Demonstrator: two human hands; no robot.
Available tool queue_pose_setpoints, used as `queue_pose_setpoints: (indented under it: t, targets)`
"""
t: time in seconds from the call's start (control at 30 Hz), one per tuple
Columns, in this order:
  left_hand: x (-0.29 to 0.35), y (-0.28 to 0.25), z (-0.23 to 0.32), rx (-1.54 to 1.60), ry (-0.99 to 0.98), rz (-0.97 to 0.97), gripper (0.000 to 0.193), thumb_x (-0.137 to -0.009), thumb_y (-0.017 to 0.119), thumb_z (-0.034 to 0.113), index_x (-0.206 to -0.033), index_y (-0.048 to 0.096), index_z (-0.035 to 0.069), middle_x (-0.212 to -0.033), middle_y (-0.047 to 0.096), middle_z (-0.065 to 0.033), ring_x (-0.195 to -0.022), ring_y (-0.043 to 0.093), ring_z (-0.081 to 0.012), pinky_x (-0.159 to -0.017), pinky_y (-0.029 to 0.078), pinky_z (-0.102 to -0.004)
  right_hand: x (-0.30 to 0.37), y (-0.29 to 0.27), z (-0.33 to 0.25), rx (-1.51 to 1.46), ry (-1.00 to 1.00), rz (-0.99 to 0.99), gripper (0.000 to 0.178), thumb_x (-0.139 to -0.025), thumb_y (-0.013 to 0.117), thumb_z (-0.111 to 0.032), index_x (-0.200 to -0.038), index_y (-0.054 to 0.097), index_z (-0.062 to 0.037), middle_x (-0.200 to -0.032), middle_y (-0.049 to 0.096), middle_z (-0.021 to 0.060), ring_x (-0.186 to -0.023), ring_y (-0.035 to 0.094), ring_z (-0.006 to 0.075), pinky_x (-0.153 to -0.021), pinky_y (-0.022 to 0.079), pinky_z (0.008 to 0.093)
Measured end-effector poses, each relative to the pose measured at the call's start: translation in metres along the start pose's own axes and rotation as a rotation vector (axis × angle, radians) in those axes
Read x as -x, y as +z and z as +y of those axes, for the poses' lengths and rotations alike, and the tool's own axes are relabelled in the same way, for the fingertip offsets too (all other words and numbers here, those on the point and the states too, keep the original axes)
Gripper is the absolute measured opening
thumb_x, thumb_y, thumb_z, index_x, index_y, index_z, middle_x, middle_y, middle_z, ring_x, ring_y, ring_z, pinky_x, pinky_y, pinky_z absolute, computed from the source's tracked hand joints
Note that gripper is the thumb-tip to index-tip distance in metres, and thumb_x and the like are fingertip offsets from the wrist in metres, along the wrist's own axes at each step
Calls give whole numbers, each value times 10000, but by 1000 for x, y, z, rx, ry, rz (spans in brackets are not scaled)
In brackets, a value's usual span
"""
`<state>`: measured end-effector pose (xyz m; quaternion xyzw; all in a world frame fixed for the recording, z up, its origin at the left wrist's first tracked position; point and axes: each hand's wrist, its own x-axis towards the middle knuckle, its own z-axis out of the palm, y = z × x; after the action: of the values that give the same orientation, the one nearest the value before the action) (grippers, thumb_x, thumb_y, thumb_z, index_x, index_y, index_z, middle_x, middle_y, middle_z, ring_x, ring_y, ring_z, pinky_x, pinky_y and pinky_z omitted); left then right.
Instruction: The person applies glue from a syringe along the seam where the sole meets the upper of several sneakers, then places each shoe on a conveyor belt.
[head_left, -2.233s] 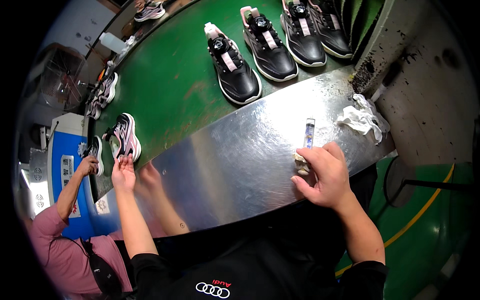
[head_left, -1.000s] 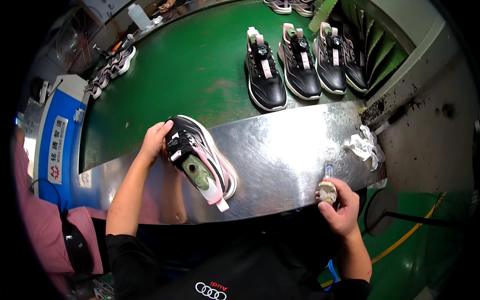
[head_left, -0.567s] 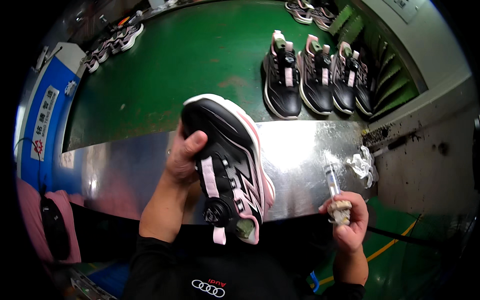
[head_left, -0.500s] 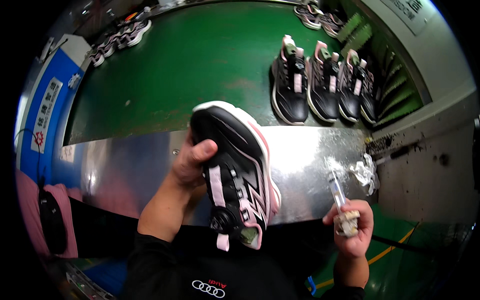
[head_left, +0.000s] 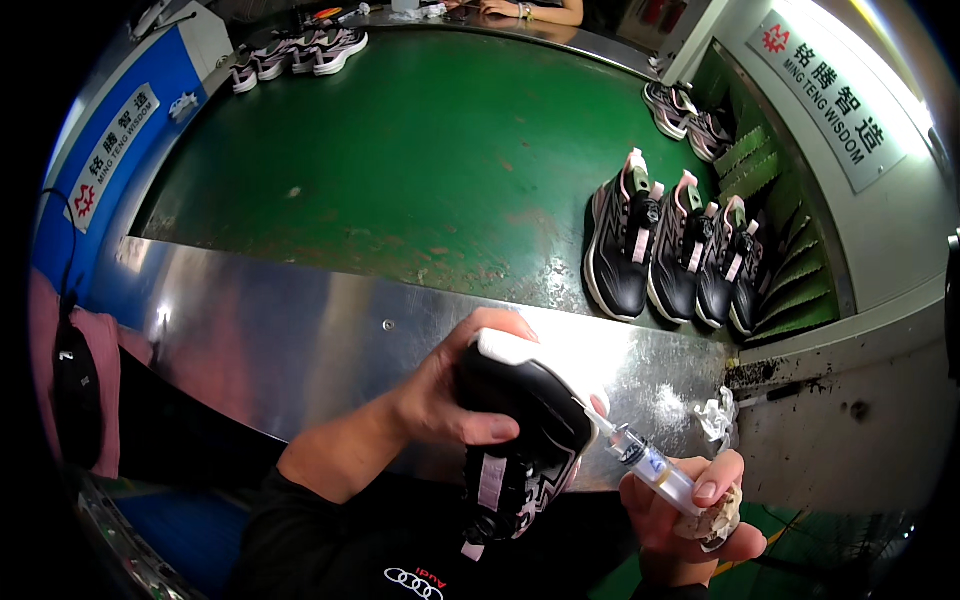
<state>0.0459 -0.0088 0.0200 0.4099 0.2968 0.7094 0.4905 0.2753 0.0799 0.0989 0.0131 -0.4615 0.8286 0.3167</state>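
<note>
The left hand (head_left: 447, 390) grips a black-and-pink sneaker (head_left: 528, 405) with a white sole (head_left: 508, 348) by its forefoot, over the near edge of the shiny metal ledge (head_left: 290, 330). The right hand (head_left: 680, 520) clasps a clear plastic syringe (head_left: 652, 468), its narrow tip (head_left: 599, 419) at the sneaker's sole edge; contact is unclear.

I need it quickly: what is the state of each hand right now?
Left hand: closed, holding the black-and-pink shoe near its toe.
Right hand: closed, holding the clear syringe.
</note>
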Motion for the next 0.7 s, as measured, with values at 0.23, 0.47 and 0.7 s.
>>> queue_pose_setpoints:
  t: [0.23,0.47,0.7]
  targets:
    - [-2,2,3,-115,93,-102,725,-611,782,51,-1215,384,98,-1107,553,-191,-1044,555,-282,-866,468,-411,-12,5,0,247,4,-96,537,-853,518,-586,-1033,453,-85,-559,495,61,-486,391,154,-451,299,282]
    - [1,5,7,-203,129,-144,706,-629,780,69,-1213,384,74,-1103,557,-204,-1037,568,-298,-864,475,-429,-12,6,5,300,-22,-76,515,-876,489,-570,-1005,451,-74,-561,505,81,-480,405,149,-446,323,281]
    - [1,5,4,-170,124,-105,695,-650,768,72,-1221,371,70,-1106,555,-197,-1037,569,-283,-866,473,-411,-15,9,0,310,3,-96,523,-875,484,-580,-975,453,-68,-545,543,115,-471,428,165,-449,334,289]
